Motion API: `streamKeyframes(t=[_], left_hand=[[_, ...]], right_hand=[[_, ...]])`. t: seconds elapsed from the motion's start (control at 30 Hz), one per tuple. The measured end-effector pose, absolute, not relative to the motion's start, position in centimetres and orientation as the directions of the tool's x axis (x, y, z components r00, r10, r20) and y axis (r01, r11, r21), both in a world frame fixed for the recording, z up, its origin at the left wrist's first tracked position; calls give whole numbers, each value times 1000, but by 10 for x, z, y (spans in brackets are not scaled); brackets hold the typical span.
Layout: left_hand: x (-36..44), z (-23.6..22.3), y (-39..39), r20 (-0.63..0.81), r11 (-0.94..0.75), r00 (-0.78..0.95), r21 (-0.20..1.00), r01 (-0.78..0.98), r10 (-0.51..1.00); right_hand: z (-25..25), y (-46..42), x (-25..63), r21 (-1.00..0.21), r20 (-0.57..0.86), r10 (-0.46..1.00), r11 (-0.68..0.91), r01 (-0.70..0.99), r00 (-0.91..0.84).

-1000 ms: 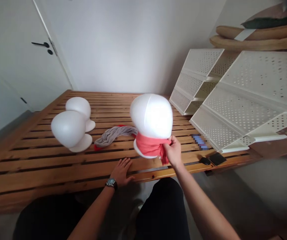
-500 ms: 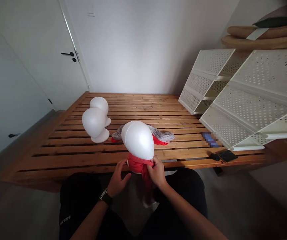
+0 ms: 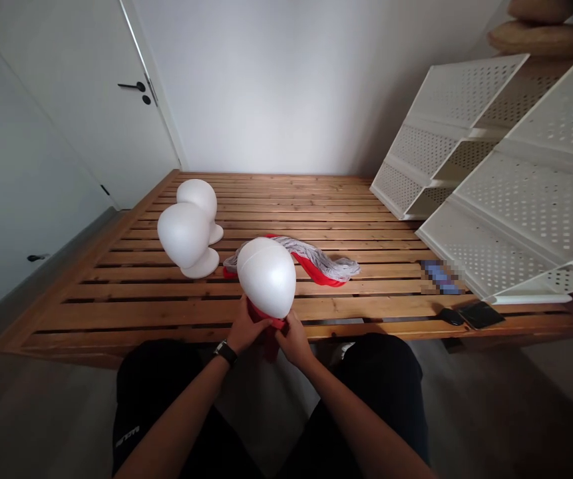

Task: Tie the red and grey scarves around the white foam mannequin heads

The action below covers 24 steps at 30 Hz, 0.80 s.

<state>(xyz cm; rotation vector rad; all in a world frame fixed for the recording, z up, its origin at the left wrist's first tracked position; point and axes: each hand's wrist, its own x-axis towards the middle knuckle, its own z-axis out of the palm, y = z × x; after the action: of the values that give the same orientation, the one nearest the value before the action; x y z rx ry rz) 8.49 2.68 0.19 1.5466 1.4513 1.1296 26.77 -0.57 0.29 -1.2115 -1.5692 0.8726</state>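
Note:
A white foam mannequin head (image 3: 267, 276) stands at the near edge of the slatted bench, right in front of me. Around its neck is wrapped a red scarf (image 3: 270, 347), with a loose part hanging below. My left hand (image 3: 247, 330) is closed on the scarf at the left of the neck, its thumb reaching to the front. From the right, my right hand (image 3: 295, 340) pinches the scarf just under the head. Some of the scarf is hidden by my fingers and the head. Behind lies a bundle of grey and red fabric (image 3: 323, 259).
Two more white mannequin heads, a nearer one (image 3: 183, 234) and a farther one (image 3: 197, 194), stand left on the wooden bench (image 3: 286, 206). White perforated racks (image 3: 506, 199) stand at right. Near them lie a black mouse (image 3: 450, 317), a dark flat item (image 3: 482, 315) and a blurred blue item (image 3: 440, 276).
My left hand has moved in from beside the neck and closed on the scarf. My right hand has shifted slightly left, still on the scarf. The view has turned a little.

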Motion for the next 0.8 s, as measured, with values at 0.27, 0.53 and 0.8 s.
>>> streamKeyframes(t=[0.27,0.53,0.8], left_hand=[[112,-8,27,197,-111,-133,871,479,971],[120,-8,6,212,56,-403,828,559,890],[118,-3,-9,80,28,-166,825,564,983]], right_hand=[[-7,-1,265,-919,37,998,56,391,-57],[-11,-4,261,-995,-103,995,-103,-4,-10],[-12,11,258,-886,-442,891,-451,-104,-102]])
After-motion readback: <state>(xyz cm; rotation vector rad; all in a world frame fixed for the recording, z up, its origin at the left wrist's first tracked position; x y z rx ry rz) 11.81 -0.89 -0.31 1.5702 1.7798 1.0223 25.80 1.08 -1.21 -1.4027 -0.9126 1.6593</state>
